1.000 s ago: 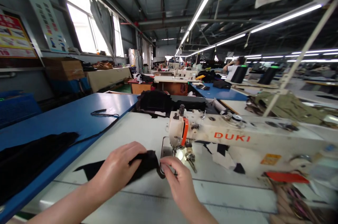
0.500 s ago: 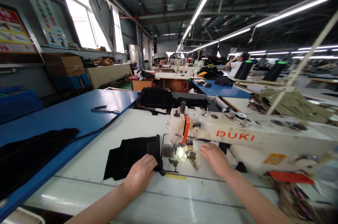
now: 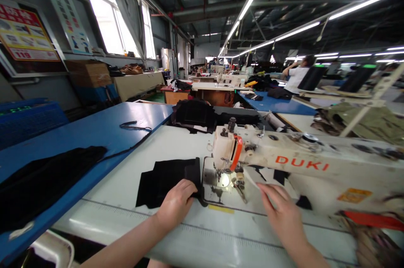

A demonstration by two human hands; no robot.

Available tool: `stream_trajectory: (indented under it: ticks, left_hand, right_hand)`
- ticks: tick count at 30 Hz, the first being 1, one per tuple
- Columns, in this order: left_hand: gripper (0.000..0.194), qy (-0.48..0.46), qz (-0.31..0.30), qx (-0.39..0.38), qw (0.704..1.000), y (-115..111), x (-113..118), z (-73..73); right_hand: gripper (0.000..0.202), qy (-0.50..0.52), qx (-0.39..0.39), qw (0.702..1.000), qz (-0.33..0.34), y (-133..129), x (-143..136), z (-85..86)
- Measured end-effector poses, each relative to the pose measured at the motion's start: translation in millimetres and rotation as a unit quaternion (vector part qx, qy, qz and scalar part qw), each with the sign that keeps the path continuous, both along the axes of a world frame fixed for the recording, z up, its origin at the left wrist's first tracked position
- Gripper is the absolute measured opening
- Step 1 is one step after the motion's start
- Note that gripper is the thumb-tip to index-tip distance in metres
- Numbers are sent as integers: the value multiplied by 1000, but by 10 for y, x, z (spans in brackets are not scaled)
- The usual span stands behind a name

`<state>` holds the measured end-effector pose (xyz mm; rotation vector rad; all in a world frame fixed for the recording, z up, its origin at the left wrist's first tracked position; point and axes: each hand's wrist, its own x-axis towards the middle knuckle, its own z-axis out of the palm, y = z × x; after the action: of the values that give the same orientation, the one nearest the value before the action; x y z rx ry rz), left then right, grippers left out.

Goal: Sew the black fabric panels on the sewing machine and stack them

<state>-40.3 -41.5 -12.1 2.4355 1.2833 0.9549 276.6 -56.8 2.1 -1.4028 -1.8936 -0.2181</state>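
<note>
The left hand (image 3: 177,200) rests at the near right corner of a black fabric piece (image 3: 170,175), its fingers curled and close together; the thumb is hidden, so whether it pinches or only presses cannot be told. The black fabric piece lies flat on the pale sewing table (image 3: 183,146), its right edge just beside the metal needle plate (image 3: 211,180).

The right hand (image 3: 280,209) is to the right of the needle area, thumb and forefinger brought together, and appears to pinch the edge of a thin pale piece (image 3: 251,179).

The step in hand looks like arranging pieces beside the sewing machine (image 3: 315,175), not stitching, since no cloth shows on the needle plate. The next move seems to call for the left hand to keep the fabric flat while the right draws the pale piece clear.

The metal attachment (image 3: 240,188) stands between the right hand and the needle, the likeliest snag, and the low machine arm limits reach from behind. A dark scrap (image 3: 304,202) lies right of the right hand. A yellow strip (image 3: 221,209) marks the near side of the plate. On the left blue table (image 3: 151,112) lies a black cloth (image 3: 57,169); a dark fabric pile (image 3: 194,114) sits at the far side.
</note>
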Motion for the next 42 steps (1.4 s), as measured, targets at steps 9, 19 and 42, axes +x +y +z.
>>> stream_trajectory:
  ticks: [9,19,42]
  left_hand:
    - [27,-118,79,34,989,41,-14,130]
    - [24,-18,-65,111,992,165,313,-1]
    - [19,65,-101,120,986,161,345,-51]
  right_hand:
    - [18,-122,-135,968,174,-16,-1031,52]
    - [30,-73,-192,960,189,-60,-900,61]
    - [22,-127,-191,957,178,-150,-825,78]
